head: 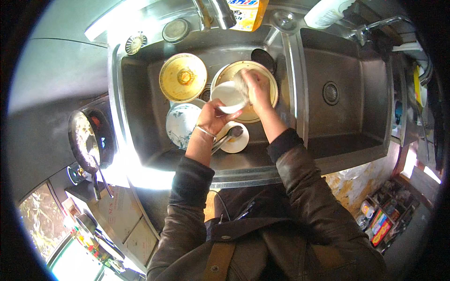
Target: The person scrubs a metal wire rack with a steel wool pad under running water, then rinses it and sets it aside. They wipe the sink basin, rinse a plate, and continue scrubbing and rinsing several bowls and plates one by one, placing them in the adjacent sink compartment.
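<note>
Over the left basin of a double steel sink, my left hand holds a small white bowl tilted by its rim. My right hand grips a greyish scrubbing cloth or sponge against the bowl's right side. Beneath them lies a large cream plate with a rimmed edge. A yellowish plate with brown residue rests at the upper left. Near my left wrist sit a white bowl with a blue-green pattern and a small white bowl with a metal spoon in it.
A steel divider separates the right basin. Behind the left basin are a faucet, an orange detergent bottle, a round lid and a sink strainer. A dark pan stands at the left.
</note>
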`<action>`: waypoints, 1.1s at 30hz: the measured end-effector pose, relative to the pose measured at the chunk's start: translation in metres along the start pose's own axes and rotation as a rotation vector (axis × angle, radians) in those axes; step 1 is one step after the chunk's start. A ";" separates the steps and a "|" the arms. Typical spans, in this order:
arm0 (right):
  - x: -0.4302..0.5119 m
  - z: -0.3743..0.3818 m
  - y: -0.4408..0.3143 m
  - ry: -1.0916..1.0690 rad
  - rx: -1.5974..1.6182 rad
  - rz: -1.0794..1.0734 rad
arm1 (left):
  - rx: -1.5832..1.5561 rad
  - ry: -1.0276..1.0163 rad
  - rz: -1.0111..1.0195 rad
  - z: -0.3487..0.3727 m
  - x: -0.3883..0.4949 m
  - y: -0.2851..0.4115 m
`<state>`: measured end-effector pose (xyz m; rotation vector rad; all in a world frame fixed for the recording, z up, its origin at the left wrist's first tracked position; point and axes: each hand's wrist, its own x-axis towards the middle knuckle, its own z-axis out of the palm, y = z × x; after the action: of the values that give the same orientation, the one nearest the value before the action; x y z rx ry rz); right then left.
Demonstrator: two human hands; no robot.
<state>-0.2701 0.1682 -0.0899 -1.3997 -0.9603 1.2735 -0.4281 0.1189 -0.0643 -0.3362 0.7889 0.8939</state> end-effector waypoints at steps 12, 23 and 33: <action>-0.022 0.020 0.051 -0.103 0.287 0.338 | 1.310 0.566 0.969 -0.030 0.004 0.008; -0.016 0.027 0.019 -0.547 -0.674 -0.732 | 2.028 0.202 0.501 0.017 -0.014 0.037; -0.019 0.023 0.007 -0.077 -0.375 -0.005 | 1.226 0.133 0.644 -0.023 0.024 0.027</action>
<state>-0.2962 0.1516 -0.0924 -1.6384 -1.3041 1.1905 -0.4516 0.1355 -0.0959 0.9932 1.4501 0.8098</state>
